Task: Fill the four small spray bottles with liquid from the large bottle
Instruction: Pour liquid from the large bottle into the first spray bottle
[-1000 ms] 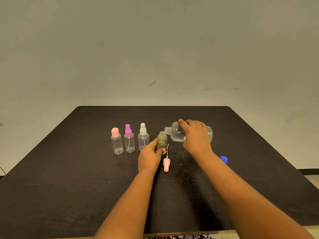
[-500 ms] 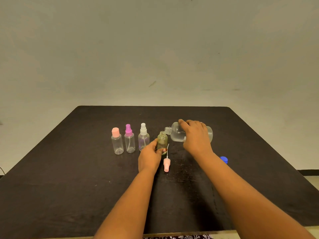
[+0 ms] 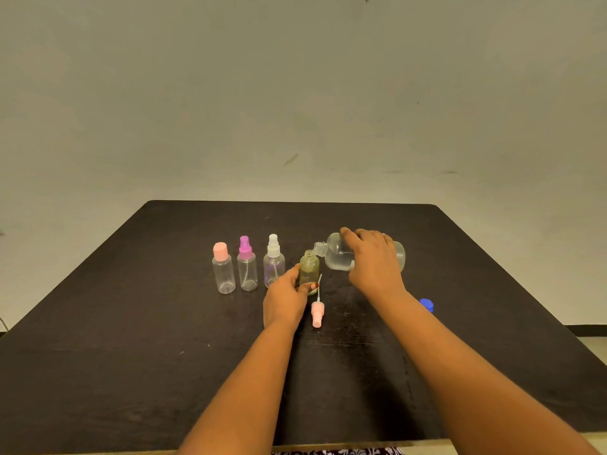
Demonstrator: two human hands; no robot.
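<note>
My right hand grips the large clear bottle, tipped on its side with its open neck just above the mouth of an uncapped yellowish small bottle. My left hand holds that small bottle upright on the black table. Its pink spray head with tube lies on the table just in front. To the left stand three small clear bottles: one with a peach cap, one with a magenta sprayer, one with a white sprayer.
A blue cap lies on the table to the right of my right forearm. A plain pale wall rises behind the table. The table's near edge runs along the bottom of the view.
</note>
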